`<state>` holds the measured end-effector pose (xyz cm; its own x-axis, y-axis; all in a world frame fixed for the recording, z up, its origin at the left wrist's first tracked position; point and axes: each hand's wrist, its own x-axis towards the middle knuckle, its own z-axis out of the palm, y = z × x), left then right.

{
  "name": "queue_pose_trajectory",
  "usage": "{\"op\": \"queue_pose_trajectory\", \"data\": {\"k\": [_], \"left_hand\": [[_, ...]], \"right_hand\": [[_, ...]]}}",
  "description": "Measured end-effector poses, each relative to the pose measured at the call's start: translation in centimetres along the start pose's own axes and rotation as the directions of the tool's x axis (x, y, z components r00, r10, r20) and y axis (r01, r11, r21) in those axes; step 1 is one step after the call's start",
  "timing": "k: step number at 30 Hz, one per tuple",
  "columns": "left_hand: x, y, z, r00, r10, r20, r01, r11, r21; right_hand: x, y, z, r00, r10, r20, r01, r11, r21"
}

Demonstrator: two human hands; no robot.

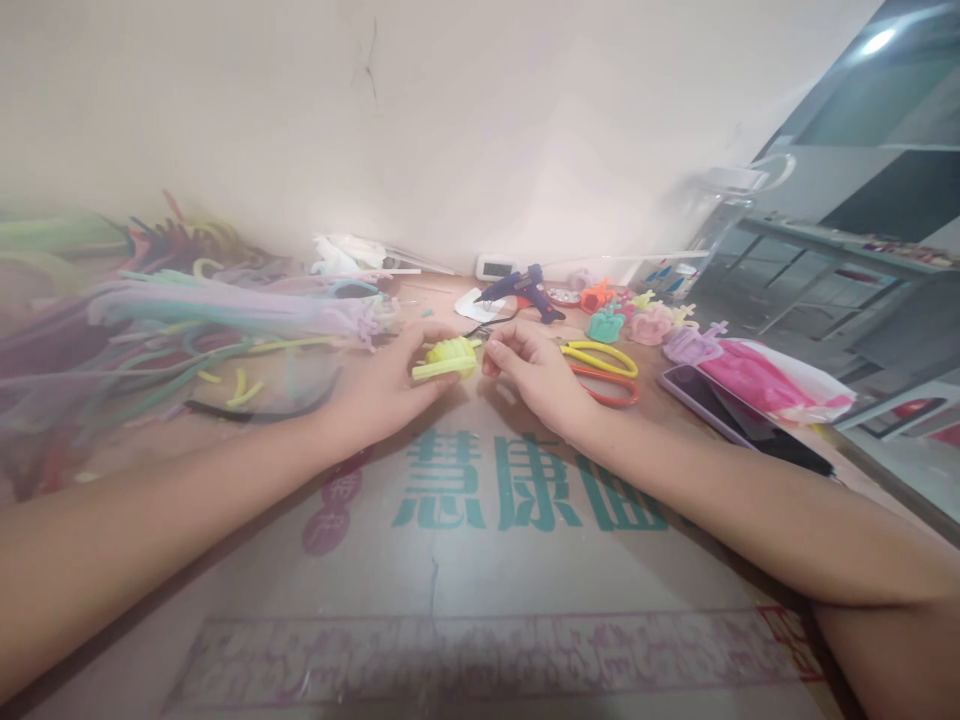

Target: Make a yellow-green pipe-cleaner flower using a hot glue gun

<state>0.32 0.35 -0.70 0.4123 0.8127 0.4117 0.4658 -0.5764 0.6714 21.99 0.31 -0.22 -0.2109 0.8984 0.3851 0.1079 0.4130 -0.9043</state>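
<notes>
Head view gives me the yellow piece point(450, 358) on the near side of the glue gun point(529, 290) and a little to its left, between my two hands. My left grip point(394, 385) is clamped on it, fingers behind and thumb in front, so this hand is the nearer one; I cannot tell whether the piece also rests on the desk point(360, 590). My right grip point(541, 378), nearer than the glue gun and roughly in line with it, stands just beside the piece's right end, thumb and fingers drawn in close; I cannot tell whether the tips meet or pinch something thin. From that right grip the piece lies directly to the left, and its long axis runs mostly side to side, tipping up slightly toward the right fingertips. It looks soft and rounded on top, ribbed like rows of wound fuzzy stem, with a paler straight strip along the near edge whose left end sticks out. Blur hides the finer texture from me. Right of the glue gun and nearer me lie the yellow and orange scissors handles point(604, 371), close by my right grip; well to the gun's left spreads a bundle of pastel stems point(225, 305).
</notes>
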Motion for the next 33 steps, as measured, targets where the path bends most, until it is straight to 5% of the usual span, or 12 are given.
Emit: {"op": "queue_pose_trajectory", "data": {"k": [9,21,33], "left_hand": [[0.03,-0.02,0.01,1.000,0.000,0.005,0.000,1.000,-0.002],[0.04,-0.44,0.09,1.000,0.009,0.006,-0.009,1.000,-0.001],[0.03,-0.28,0.09,1.000,0.021,0.009,-0.021,1.000,-0.007]], "right_hand": [[-0.06,-0.11,0.15,1.000,0.030,-0.003,-0.030,1.000,0.003],[-0.40,-0.90,0.11,1.000,0.002,0.019,0.003,0.971,-0.237],[-0.10,-0.60,0.29,0.996,0.080,0.027,-0.079,0.995,-0.064]]}}
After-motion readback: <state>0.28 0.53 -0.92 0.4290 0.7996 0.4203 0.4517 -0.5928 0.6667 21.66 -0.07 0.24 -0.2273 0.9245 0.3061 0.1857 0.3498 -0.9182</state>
